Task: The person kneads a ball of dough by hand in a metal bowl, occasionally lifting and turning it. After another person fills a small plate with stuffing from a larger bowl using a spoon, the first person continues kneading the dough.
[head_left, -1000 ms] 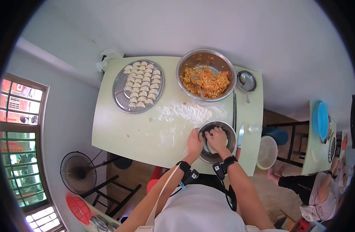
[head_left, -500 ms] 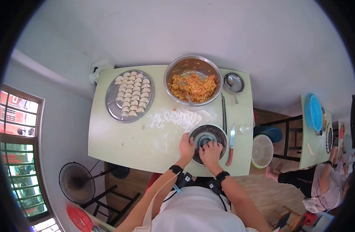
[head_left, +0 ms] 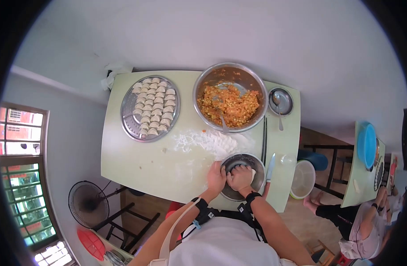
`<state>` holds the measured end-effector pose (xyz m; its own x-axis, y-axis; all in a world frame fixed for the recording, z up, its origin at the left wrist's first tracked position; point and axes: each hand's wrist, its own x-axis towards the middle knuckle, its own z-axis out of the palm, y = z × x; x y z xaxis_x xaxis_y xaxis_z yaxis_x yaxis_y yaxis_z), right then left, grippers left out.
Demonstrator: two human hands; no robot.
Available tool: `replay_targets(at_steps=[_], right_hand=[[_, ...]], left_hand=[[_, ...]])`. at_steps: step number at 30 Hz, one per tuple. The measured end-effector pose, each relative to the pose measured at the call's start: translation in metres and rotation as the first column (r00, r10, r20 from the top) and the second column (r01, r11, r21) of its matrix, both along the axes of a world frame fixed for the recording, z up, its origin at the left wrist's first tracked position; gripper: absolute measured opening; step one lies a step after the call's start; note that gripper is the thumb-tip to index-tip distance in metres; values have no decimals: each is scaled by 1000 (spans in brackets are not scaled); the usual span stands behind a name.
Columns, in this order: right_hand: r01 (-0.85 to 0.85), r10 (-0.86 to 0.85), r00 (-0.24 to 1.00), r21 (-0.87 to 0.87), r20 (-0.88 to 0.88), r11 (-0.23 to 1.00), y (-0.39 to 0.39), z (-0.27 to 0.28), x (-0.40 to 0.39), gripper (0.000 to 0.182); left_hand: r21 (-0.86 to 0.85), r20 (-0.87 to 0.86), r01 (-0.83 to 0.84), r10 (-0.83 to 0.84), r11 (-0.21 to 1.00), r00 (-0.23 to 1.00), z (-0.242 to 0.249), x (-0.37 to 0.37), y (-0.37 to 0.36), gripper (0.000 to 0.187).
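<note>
Head view, lower middle: the left hand (head_left: 216, 177) grips the small steel bowl (head_left: 243, 181) by its rim, the right hand (head_left: 241, 177) inside presses curled onto pale dough (head_left: 252, 173), knife (head_left: 270, 162) just right, flour (head_left: 208, 141) above.

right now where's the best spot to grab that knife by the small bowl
Probably by the reddish handle at the near table edge, coming from the person's side: the knife lies blade pointing away, right of the small steel bowl where the right hand works.
</note>
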<state>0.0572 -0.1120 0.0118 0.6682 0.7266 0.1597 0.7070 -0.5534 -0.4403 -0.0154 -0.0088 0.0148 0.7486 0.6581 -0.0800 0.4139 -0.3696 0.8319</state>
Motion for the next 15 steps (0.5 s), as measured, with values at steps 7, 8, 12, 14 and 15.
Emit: replay_targets(at_steps=[7,8,12,14,15], right_hand=[[19,-19,1000,-22,14,1000,2,-3,-1,28],[15,-15,999,-10,35,1000,2,-1,0,28],[-22,22,1000,6,14,1000,-13,8,-8,29],[-34,34,999,51,-12,998,-27,18,-13,29],[-29,32,996,31,-80,999,-34,25,-17,27]], left_hand=[[48,11,-5,4,999,1000,-1,-4,-3,16],[50,-4,3,-3,999,1000,0,0,-1,16],[73,11,-21,21,997,1000,-5,0,-4,16],[81,-7,14,-13,997,1000,-11,1,-1,17],[81,2,25,-25,996,1000,-13,1,0,17]])
